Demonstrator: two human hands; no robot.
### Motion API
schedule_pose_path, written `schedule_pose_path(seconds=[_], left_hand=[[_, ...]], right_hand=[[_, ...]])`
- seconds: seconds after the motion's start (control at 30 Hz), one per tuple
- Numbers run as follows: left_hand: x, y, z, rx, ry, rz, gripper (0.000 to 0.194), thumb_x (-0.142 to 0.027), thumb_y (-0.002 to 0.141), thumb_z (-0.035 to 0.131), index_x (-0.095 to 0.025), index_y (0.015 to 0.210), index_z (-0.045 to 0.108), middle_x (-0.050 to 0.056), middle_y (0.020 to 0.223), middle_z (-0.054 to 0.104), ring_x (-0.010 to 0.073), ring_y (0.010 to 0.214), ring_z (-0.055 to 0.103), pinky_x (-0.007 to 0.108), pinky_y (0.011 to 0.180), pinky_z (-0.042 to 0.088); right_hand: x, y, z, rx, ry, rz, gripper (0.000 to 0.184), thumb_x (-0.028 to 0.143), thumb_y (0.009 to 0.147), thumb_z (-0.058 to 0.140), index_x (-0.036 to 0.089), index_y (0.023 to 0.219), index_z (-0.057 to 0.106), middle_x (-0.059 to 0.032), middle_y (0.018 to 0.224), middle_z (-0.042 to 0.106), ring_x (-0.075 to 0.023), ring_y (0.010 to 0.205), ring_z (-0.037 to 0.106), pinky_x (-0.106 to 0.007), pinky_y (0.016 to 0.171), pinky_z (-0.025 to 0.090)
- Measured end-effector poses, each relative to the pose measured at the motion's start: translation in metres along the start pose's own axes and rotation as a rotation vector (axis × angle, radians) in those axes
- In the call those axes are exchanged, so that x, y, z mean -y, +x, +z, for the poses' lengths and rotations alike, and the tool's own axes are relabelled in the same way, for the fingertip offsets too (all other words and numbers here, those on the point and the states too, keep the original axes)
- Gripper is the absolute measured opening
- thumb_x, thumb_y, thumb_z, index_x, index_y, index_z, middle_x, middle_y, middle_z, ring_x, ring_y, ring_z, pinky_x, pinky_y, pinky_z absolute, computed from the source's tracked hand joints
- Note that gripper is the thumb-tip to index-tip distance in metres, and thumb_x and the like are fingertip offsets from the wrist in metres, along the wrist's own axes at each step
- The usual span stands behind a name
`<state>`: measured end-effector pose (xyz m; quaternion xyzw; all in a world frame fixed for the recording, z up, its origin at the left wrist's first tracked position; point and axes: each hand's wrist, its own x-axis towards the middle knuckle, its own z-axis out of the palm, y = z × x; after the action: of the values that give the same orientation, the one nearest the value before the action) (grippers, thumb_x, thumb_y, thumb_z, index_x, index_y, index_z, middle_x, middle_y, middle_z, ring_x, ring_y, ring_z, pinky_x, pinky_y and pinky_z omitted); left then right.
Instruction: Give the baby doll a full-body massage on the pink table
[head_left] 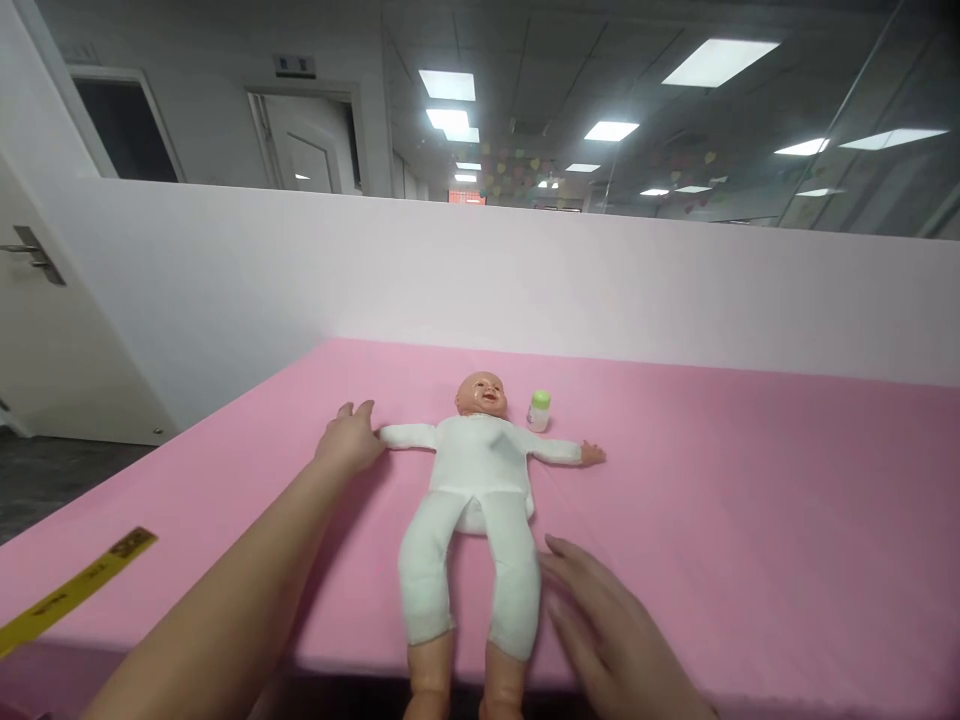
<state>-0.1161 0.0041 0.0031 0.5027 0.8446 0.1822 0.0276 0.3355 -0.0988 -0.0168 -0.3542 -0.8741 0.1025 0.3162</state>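
Note:
A baby doll (480,460) in a white long-sleeved top and white trousers lies on its back on the pink tabletop, arms spread out and bare feet toward me. My left hand (351,437) is at the end of the doll's arm on the left, its fingers closed around the doll's hand, which it covers. Beside the doll's leg on the right is my right hand (607,620), fingers outstretched, holding nothing. Its fingertips are close to the trouser leg; whether they touch it I cannot tell. A small bottle with a green cap (538,411) stands by the doll's head.
The pink table (750,520) ends at a near edge under the doll's shins. A yellow strip with dark markings (75,590) lies at the front left. A low white wall (525,280) rises behind the table, with glass above it. At left is a door (67,330).

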Motion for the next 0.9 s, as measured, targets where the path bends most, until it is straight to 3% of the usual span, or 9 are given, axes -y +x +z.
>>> schedule_pose_path(seconds=[0.1, 0.2, 0.33, 0.47, 0.67, 0.8, 0.9], left_hand=[[0.020, 0.010, 0.018, -0.034, 0.021, 0.010, 0.081, -0.052, 0.081, 0.064, -0.021, 0.153, 0.046, 0.022, 0.155, 0.043, 0.0437, 0.132, 0.053, 0.049, 0.101, 0.048], [0.031, 0.011, 0.026, -0.016, 0.015, -0.020, 0.074, -0.064, 0.079, 0.062, -0.019, 0.138, 0.058, 0.021, 0.138, 0.058, 0.0410, 0.119, 0.060, 0.045, 0.092, 0.050], [0.034, 0.012, 0.025, 0.039, -0.008, -0.090, 0.066, -0.073, 0.075, 0.063, -0.019, 0.111, 0.065, 0.020, 0.117, 0.067, 0.0376, 0.105, 0.065, 0.040, 0.080, 0.050], [0.033, 0.011, 0.023, 0.024, -0.090, -0.094, 0.058, -0.071, 0.072, 0.068, -0.022, 0.103, 0.064, 0.014, 0.107, 0.071, 0.0319, 0.092, 0.067, 0.036, 0.073, 0.048], [0.031, 0.007, 0.019, -0.011, -0.340, -0.090, 0.057, -0.057, 0.071, 0.078, -0.022, 0.113, 0.064, 0.007, 0.103, 0.075, 0.0223, 0.083, 0.066, 0.028, 0.068, 0.045], [0.025, 0.007, 0.023, -0.056, -0.582, -0.084, 0.063, -0.047, 0.077, 0.076, -0.020, 0.133, 0.062, 0.008, 0.117, 0.074, 0.0203, 0.092, 0.068, 0.027, 0.074, 0.050], [0.020, 0.007, 0.028, -0.081, -0.701, -0.097, 0.068, -0.050, 0.087, 0.067, -0.018, 0.147, 0.055, 0.013, 0.128, 0.070, 0.0209, 0.095, 0.070, 0.029, 0.079, 0.054]], right_hand=[[0.004, -0.025, 0.005, 0.058, -0.079, 0.020, 0.085, 0.026, 0.082, 0.070, 0.040, 0.160, 0.041, -0.0044, 0.161, 0.045, -0.0345, 0.132, 0.062, -0.045, 0.095, 0.065], [0.014, -0.036, 0.013, 0.091, -0.124, 0.024, 0.106, 0.033, 0.076, 0.082, 0.043, 0.165, 0.026, -0.0062, 0.166, 0.033, -0.0412, 0.133, 0.060, -0.052, 0.092, 0.066], [0.031, -0.036, 0.033, 0.042, -0.139, -0.060, 0.112, 0.041, 0.076, 0.086, 0.044, 0.166, 0.020, -0.0073, 0.168, 0.028, -0.0475, 0.141, 0.049, -0.059, 0.093, 0.063], [0.040, -0.032, 0.047, 0.013, -0.118, -0.070, 0.117, 0.048, 0.072, 0.089, 0.040, 0.167, 0.022, -0.0106, 0.169, 0.024, -0.0522, 0.142, 0.044, -0.065, 0.093, 0.061], [0.036, -0.033, 0.051, -0.025, -0.043, -0.044, 0.111, 0.053, 0.074, 0.089, 0.042, 0.165, 0.027, -0.0071, 0.172, 0.012, -0.0488, 0.139, 0.049, -0.054, 0.092, 0.065], [0.040, -0.039, 0.049, -0.079, 0.024, 0.027, 0.111, 0.043, 0.076, 0.088, 0.048, 0.165, 0.021, -0.0016, 0.170, 0.021, -0.0464, 0.137, 0.052, -0.055, 0.091, 0.066], [0.047, -0.040, 0.043, -0.100, 0.063, 0.028, 0.112, 0.037, 0.074, 0.085, 0.059, 0.161, 0.018, 0.0095, 0.164, 0.031, -0.0453, 0.132, 0.057, -0.056, 0.084, 0.069]])
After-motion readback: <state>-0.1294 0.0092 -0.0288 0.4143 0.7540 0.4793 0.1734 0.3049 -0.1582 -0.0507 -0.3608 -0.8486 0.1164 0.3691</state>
